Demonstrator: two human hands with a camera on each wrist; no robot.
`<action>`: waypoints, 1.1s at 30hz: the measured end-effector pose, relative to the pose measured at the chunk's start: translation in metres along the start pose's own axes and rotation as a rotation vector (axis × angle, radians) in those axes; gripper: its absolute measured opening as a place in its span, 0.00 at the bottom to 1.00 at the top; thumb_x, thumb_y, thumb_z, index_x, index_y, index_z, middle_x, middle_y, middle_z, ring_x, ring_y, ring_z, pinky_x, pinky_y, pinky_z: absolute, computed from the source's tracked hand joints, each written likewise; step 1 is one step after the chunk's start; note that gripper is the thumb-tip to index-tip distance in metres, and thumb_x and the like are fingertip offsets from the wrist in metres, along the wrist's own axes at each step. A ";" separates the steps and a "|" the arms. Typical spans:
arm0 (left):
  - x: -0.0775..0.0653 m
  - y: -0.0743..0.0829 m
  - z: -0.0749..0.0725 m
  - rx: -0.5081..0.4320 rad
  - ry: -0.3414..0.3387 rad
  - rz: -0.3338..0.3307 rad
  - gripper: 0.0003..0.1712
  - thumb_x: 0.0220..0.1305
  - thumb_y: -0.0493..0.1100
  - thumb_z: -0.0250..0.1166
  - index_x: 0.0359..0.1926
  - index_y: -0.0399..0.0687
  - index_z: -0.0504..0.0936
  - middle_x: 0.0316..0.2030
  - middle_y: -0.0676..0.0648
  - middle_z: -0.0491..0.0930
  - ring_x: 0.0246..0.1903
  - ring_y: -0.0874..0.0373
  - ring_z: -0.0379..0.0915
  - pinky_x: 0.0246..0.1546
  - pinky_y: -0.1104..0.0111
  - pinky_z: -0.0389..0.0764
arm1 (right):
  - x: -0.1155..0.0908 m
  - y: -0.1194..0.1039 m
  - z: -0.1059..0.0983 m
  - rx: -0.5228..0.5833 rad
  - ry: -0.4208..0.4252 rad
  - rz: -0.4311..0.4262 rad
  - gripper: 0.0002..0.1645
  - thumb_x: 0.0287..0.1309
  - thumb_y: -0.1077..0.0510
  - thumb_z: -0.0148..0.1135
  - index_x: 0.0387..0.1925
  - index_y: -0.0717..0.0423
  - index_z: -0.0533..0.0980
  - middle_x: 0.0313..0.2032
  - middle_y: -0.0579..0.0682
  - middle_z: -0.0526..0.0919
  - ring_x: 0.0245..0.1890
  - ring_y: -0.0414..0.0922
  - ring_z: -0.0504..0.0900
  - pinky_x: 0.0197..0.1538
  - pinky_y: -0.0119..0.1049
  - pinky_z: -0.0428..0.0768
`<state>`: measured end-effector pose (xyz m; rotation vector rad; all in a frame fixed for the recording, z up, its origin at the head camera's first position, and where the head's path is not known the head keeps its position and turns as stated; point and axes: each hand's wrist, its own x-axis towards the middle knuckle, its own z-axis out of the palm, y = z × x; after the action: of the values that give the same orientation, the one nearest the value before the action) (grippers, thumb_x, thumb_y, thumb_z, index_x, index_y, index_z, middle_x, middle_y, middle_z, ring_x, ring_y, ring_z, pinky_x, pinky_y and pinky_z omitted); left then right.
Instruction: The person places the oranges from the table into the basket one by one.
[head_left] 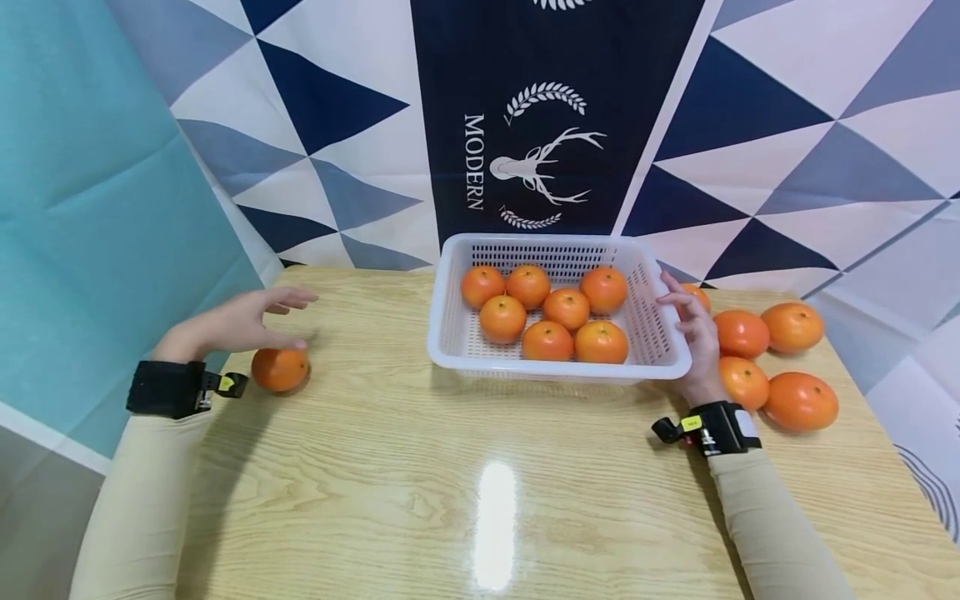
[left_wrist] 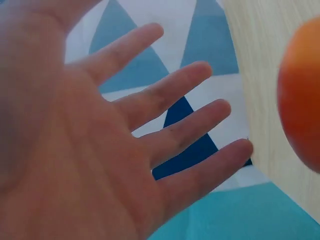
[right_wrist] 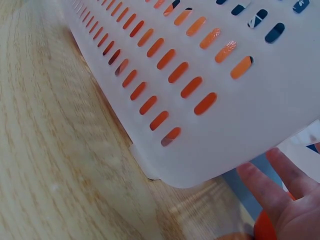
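Note:
In the head view my left hand is at the table's left side, its fingers spread. Just below its thumb lies a single orange; the left wrist view shows the bare palm with this orange apart from it. My right hand is at the right end of a white plastic basket, with fingertips at its rim. In the right wrist view, two fairly straight fingers reach the basket's end wall. Several oranges sit inside the basket, seen through its slots too.
Several more oranges lie on the wooden table right of the right hand, one partly hidden behind it. A patterned cloth hangs along the table's back edge, with a teal cloth on the left.

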<state>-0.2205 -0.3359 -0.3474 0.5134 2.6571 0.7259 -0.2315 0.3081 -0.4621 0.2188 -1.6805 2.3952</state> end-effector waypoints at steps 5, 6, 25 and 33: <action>-0.011 -0.008 0.004 0.010 -0.077 -0.025 0.53 0.68 0.44 0.81 0.85 0.38 0.64 0.83 0.25 0.65 0.79 0.19 0.61 0.72 0.26 0.73 | 0.000 0.001 -0.001 0.010 -0.021 0.001 0.40 0.64 0.70 0.27 0.45 0.41 0.86 0.90 0.50 0.60 0.91 0.52 0.52 0.77 0.35 0.65; -0.012 -0.009 0.005 0.018 -0.090 -0.032 0.53 0.66 0.43 0.82 0.85 0.37 0.64 0.83 0.24 0.64 0.78 0.19 0.62 0.72 0.27 0.73 | 0.000 0.001 -0.001 0.012 -0.028 0.003 0.40 0.64 0.70 0.26 0.46 0.41 0.86 0.90 0.50 0.58 0.91 0.52 0.52 0.77 0.35 0.65; -0.002 0.001 0.035 0.232 -0.128 -0.148 0.57 0.48 0.36 0.88 0.79 0.32 0.72 0.72 0.23 0.75 0.55 0.37 0.73 0.59 0.47 0.82 | 0.000 0.001 -0.001 -0.007 -0.029 0.001 0.38 0.65 0.69 0.27 0.47 0.41 0.85 0.90 0.48 0.59 0.91 0.51 0.52 0.76 0.36 0.65; 0.003 -0.005 0.038 0.225 -0.159 -0.185 0.53 0.50 0.32 0.87 0.77 0.31 0.73 0.70 0.23 0.76 0.54 0.37 0.75 0.59 0.45 0.82 | -0.001 0.001 -0.002 -0.015 -0.030 -0.007 0.39 0.64 0.69 0.26 0.47 0.40 0.84 0.90 0.51 0.58 0.91 0.51 0.53 0.75 0.34 0.67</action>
<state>-0.2087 -0.3231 -0.3817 0.3589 2.6043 0.3200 -0.2312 0.3092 -0.4641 0.2596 -1.7071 2.3847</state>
